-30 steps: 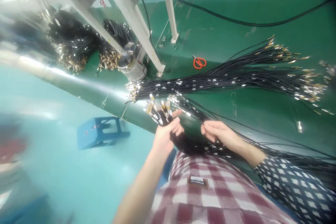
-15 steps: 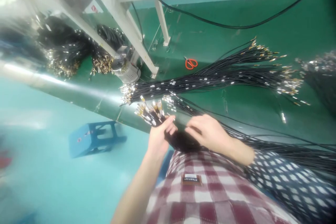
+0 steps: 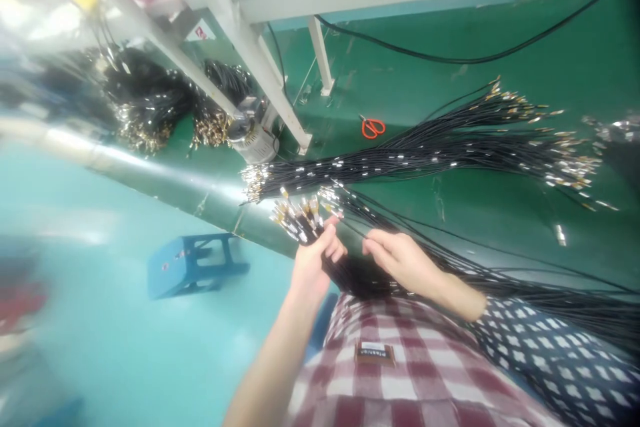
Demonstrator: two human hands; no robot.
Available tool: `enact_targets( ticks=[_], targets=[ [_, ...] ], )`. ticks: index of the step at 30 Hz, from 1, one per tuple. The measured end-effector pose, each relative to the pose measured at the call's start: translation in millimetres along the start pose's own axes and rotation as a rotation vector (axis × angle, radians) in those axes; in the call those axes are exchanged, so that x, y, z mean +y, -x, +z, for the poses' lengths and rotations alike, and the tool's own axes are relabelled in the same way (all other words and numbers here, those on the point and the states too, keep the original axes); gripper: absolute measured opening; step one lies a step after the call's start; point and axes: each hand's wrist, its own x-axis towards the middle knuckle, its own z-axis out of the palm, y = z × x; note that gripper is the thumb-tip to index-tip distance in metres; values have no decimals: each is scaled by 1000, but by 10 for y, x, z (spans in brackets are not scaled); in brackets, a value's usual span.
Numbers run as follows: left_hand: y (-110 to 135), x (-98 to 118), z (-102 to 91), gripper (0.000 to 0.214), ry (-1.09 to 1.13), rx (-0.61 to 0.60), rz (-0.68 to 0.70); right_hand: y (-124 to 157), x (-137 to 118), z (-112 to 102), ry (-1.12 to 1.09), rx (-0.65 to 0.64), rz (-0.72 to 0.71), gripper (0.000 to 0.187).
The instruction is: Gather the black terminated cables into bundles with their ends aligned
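Clearly, the left hand is wrapped round a bundle of black cables, just behind the metal-tipped ends, which fan toward eleven o'clock. At its three o'clock, the right hand pinches a thin cable. Another bundle lies on the green counter, at the right hand's twelve o'clock. Each cable should be light and bendy, the gathered bundle heavier and prone to slipping; the jacket behind the tips seems the safest hold.
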Motion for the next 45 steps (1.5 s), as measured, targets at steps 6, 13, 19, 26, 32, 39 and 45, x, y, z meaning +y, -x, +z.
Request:
enact_targets(
  ticks=[6,13,19,26,32,39,45],
  targets=[
    [-62,38,-37,24,-89,-13,-64,-78,-107,187,56,43,-36,31],
    [-55,45,-221,31,-60,-74,-52,-129,423,-100,-185,-447,116,60],
    [-51,27,-177,38,-9,-120,-68,-596,954,-8,350,10,357,31],
    [-32,27,-130,38,-25,-65,-69,-574,972,-23,308,51,331,10],
    [-58,24,-78,31,-37,-43,-60,-84,1001,-155,-166,82,188,24],
    [-60,19,-33,16,-88,-66,-12,105,780,-222,-235,99,106,29],
    [-18,26,14,17,-108,-53,1,-141,395,-268,-351,154,38,30]
  ],
)
